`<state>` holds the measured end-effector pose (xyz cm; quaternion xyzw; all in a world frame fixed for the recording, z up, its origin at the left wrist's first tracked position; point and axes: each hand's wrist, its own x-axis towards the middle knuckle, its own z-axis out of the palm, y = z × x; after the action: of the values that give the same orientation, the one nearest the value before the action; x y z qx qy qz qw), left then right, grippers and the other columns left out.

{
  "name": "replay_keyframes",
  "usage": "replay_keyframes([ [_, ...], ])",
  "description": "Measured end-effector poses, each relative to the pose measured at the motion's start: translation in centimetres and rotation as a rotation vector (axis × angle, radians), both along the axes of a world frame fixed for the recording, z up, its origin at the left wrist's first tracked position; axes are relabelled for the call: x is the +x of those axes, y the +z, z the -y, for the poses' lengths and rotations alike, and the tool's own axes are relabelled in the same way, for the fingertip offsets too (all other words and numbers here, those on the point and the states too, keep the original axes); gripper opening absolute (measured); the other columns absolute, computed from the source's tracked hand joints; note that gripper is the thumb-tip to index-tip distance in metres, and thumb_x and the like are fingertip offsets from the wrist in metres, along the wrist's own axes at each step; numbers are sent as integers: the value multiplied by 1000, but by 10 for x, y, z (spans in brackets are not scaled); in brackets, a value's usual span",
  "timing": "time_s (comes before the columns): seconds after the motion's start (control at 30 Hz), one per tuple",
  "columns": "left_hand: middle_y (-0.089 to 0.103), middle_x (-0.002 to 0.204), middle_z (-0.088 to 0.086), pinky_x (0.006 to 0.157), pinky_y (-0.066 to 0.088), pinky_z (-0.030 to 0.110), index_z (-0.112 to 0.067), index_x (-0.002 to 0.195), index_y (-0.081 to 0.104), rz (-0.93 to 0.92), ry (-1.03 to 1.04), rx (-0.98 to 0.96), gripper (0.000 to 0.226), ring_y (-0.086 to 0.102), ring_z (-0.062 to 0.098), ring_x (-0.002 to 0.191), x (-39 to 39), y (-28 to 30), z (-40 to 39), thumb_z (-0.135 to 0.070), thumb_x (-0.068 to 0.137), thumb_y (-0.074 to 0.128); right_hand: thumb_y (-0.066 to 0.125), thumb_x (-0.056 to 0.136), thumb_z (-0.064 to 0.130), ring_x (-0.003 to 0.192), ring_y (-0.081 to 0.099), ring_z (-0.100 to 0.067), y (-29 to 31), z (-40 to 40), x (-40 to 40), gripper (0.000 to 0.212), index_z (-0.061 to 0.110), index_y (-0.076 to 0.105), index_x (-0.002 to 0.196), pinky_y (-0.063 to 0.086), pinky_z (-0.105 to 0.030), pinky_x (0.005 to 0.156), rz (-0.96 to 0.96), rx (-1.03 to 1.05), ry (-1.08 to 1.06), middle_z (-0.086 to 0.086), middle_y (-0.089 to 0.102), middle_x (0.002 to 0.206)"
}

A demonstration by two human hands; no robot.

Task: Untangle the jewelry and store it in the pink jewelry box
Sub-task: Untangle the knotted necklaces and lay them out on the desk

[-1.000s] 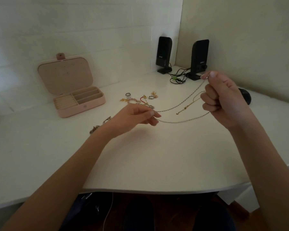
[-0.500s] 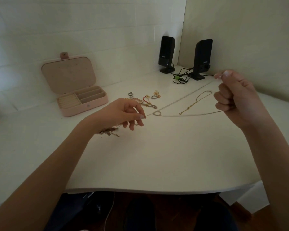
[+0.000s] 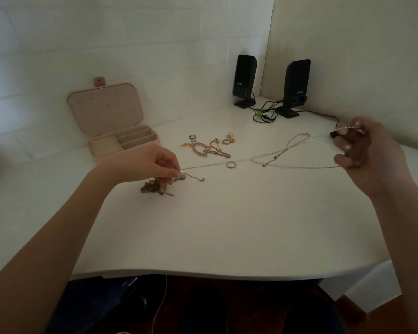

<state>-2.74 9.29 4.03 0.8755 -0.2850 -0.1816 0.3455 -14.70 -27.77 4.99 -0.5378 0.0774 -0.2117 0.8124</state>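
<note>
A thin silver chain (image 3: 297,167) stretches across the white desk between my two hands. My left hand (image 3: 155,165) pinches its left end just above a dark tangle of chains (image 3: 155,188). My right hand (image 3: 367,155), blurred, grips the chain's other end at the right. A silver ring (image 3: 231,164) sits on the chain near its middle. A thin gold chain (image 3: 287,148) loops close to the silver one. The pink jewelry box (image 3: 123,141) stands open at the back left, its lid upright.
A small pile of rings, a beaded bracelet and charms (image 3: 210,145) lies behind the chain. Two black speakers (image 3: 244,80) (image 3: 296,86) with cables (image 3: 263,114) stand in the back corner. The desk's front edge (image 3: 203,273) curves near me.
Both hands have moved apart and lower, drawing the silver chain out flat. My left hand came down to the dark tangle; the ring slid along the chain toward the middle.
</note>
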Motion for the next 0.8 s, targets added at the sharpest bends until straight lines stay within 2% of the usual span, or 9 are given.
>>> replay_keyframes([
  [0.1,72,70,6,67,52,29,-14,82,64,15,59,-31,14,68,18,65,3,-4,-3,-27,85,66,31,96,18,50,34,-6,0,6,0,29,26,42,70,15,-16,34,25,80,-38,9,57,69],
  [0.2,71,72,3,49,49,26,-14,84,57,48,142,-86,11,66,14,65,2,-7,-4,-20,93,57,30,95,16,49,35,-6,-3,12,1,31,27,43,69,15,-16,35,51,106,-63,11,58,68],
  [0.27,69,68,0,41,44,23,-17,83,58,117,164,-52,13,62,11,59,3,-7,-7,-24,93,57,30,95,15,49,34,-6,-6,15,2,32,27,44,69,15,-16,36,61,114,-76,12,56,69],
  [0.37,54,52,-4,43,38,18,-19,76,63,202,134,25,18,48,8,46,4,-5,-11,-32,87,63,34,91,12,47,32,-6,-9,20,3,28,27,43,70,14,-17,36,61,126,-96,12,54,68],
  [0.47,43,52,2,43,32,16,-16,69,65,230,123,-52,28,36,8,45,2,-4,-15,-41,81,61,45,78,13,44,29,-6,-11,25,4,17,27,43,69,15,-17,35,68,112,-105,11,51,66],
  [0.53,45,49,-2,42,33,14,-19,65,63,212,127,-104,39,37,7,43,3,-5,-20,-57,71,59,47,74,15,44,28,-7,-12,27,5,14,26,43,68,16,-17,35,69,99,-98,11,51,66],
  [0.63,48,48,-6,41,35,14,-22,63,59,150,163,-175,63,40,6,42,5,-7,-29,-84,51,60,46,78,13,43,28,-7,-14,27,7,17,26,43,68,15,-17,34,57,97,-97,11,50,65],
  [0.7,52,49,-5,40,37,16,-23,60,58,102,149,-194,64,45,7,43,9,-10,-33,-86,46,62,37,90,13,43,28,-7,-15,26,8,26,27,43,69,14,-18,35,55,104,-99,11,50,66],
  [0.8,63,58,-3,48,47,23,-24,55,57,79,113,-184,50,57,3,51,13,-15,-37,-72,58,68,33,95,16,44,28,-7,-15,24,10,30,27,44,70,13,-18,36,62,123,-92,11,50,67],
])
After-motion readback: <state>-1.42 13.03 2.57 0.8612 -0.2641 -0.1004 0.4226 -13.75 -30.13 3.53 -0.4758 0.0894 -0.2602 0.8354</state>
